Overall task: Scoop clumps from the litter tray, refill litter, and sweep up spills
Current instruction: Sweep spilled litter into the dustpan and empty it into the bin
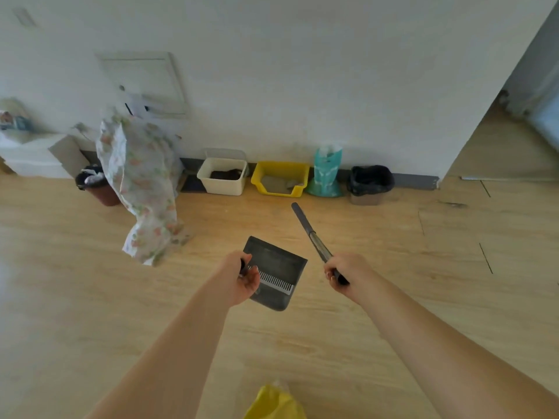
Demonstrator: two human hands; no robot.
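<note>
View from a head-worn camera, looking down at two bare forearms stretched out over a pale wood-plank floor (378,313). The left hand (242,279) has its fingers (252,278) curled around the handle of a dark grey plastic dustpan (276,267) with a comb of pale teeth along one edge; the pan hangs in the air, tilted, above the floor. The right hand (341,272) grasps a long dark pole with a metal middle section (311,232), most likely a broom handle, which slants up and away toward the wall; no brush head is visible.

Well ahead, against the white wall, stand in a row: a cream plastic tub (223,176) with something dark inside, a yellow plastic litter tray (281,178) holding grey litter and what may be a scoop, a teal standing bag of litter (325,173), and a small bin lined with a black bag (370,182). A floral cloth (142,189) drapes over something to the left, with another bin beside it. A yellow object (272,403) shows at the bottom edge.

Judging by the tools in hand, scooping and refilling look finished, and sweeping is the stage at hand but not yet begun. Any spilled grains on the floor are too small to make out.
</note>
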